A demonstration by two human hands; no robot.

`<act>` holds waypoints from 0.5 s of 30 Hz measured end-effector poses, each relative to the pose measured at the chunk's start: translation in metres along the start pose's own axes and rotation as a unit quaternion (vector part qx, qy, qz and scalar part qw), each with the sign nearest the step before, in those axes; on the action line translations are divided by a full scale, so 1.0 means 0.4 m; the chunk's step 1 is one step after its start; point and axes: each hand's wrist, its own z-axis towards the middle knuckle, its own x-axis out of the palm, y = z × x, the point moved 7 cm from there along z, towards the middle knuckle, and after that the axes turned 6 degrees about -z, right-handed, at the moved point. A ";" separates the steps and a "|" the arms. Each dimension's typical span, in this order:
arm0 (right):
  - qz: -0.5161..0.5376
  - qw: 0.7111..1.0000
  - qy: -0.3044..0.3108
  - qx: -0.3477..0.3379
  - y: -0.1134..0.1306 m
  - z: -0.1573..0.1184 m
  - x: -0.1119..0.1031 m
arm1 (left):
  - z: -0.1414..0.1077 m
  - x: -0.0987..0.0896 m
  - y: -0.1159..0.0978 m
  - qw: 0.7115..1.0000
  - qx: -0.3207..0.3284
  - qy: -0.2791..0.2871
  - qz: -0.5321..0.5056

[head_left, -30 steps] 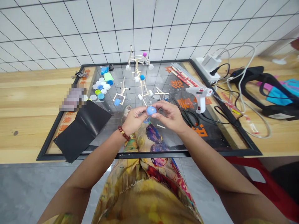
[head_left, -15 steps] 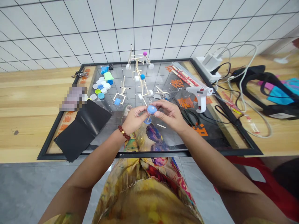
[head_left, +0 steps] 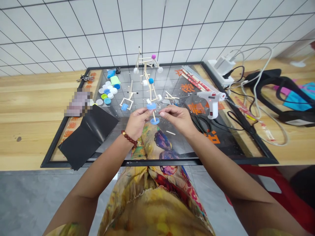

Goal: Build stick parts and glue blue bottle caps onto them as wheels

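Note:
My left hand point(head_left: 136, 122) pinches a blue bottle cap point(head_left: 151, 106) near the middle of the glass board. A short wooden stick point(head_left: 154, 116) runs down from it to a second blue cap point(head_left: 155, 121), so the two look like wheels on an axle. My right hand point(head_left: 180, 120) is just to the right, its thumb and forefinger closed together and apart from the caps. Whether anything small sits between those fingertips cannot be made out. Just beyond the hands stand stick-and-cap models point(head_left: 153, 93), and a smaller stick frame with a blue cap point(head_left: 124, 107) lies to the left.
Loose bottle caps point(head_left: 107, 101) lie at the left beside folded black sheet point(head_left: 90, 136). At the right are a white glue gun point(head_left: 213, 104), black scissors point(head_left: 203, 124), glue sticks point(head_left: 194, 78), a power strip point(head_left: 222, 73) and tangled cables. A small stick point(head_left: 170, 132) lies near the right hand.
My right hand has come off the upper blue cap and moved slightly right. The cap has tilted from face-up to edge-on and shifted left in my left hand, showing more of the stick.

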 end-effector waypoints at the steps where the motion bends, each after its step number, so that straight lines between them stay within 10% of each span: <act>1: -0.001 1.000 0.008 -0.002 0.004 0.001 0.004 | -0.001 0.003 0.001 1.000 0.000 0.003 0.002; 15: 0.004 0.998 0.057 0.030 -0.007 0.010 -0.002 | -0.002 -0.006 -0.013 0.995 0.010 0.003 0.098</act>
